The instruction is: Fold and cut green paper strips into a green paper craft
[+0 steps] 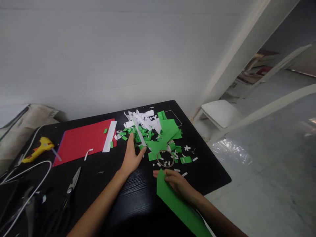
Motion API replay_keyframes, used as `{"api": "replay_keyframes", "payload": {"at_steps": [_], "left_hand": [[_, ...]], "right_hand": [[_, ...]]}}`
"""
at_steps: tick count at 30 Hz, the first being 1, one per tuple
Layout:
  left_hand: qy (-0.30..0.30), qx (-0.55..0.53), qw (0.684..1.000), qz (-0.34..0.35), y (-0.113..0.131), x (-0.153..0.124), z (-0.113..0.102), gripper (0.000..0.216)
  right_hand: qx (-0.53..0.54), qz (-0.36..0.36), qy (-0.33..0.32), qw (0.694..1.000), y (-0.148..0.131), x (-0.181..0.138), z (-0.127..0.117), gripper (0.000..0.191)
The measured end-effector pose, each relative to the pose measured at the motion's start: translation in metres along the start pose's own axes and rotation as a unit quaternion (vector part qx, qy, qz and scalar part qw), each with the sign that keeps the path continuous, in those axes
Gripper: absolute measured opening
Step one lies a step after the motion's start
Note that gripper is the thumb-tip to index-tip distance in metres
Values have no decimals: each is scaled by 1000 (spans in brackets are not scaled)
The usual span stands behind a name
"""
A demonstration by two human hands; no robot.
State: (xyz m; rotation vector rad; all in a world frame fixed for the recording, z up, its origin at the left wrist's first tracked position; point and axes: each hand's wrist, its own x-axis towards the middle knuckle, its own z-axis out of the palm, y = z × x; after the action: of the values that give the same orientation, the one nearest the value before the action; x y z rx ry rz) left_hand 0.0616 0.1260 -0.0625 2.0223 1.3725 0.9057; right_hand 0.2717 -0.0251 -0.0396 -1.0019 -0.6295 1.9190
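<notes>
My left hand (130, 158) is at the near edge of a heap of small green paper scraps (148, 134), thumb and fingers apart, with nothing visible between them. A pale strip (139, 131) slants across the heap just beyond it. My right hand (179, 182) grips a long piece of green paper (172, 200), which hangs toward me along the forearm. Past the right hand lies a ring-shaped roll of tape (165, 158) among paper bits. Larger green paper pieces (168, 130) and white paper scraps (145, 120) are piled farther back.
On the left of the black table (96, 184) lie red sheets (84, 140) with a white strip (110, 136) on top. A yellow glue gun (40, 148), scissors (70, 189) and a white cable (37, 191) are nearby. A white chair (222, 113) stands beyond the right edge.
</notes>
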Motion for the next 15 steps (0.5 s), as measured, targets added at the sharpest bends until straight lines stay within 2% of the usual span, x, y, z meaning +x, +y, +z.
{"api": "replay_keyframes", "payload": {"at_steps": [4, 7, 10, 12, 15], "left_hand": [[14, -40, 999, -12, -7, -30, -22, 77], [31, -84, 995, -42, -10, -47, -32, 56], [54, -119, 989, -74, -12, -52, -39, 34], [62, -128, 986, -87, -14, -52, -42, 31], [57, -137, 984, -99, -13, -51, -45, 32]], "right_hand": [[-34, -47, 3, 998, -11, 22, 5, 18], [-73, -59, -9, 996, -10, 35, 14, 18], [-106, -37, -44, 993, -9, 45, 25, 24], [-116, -27, -53, 991, -10, 50, 28, 26], [-138, -50, -30, 989, -15, 55, 28, 29]]}}
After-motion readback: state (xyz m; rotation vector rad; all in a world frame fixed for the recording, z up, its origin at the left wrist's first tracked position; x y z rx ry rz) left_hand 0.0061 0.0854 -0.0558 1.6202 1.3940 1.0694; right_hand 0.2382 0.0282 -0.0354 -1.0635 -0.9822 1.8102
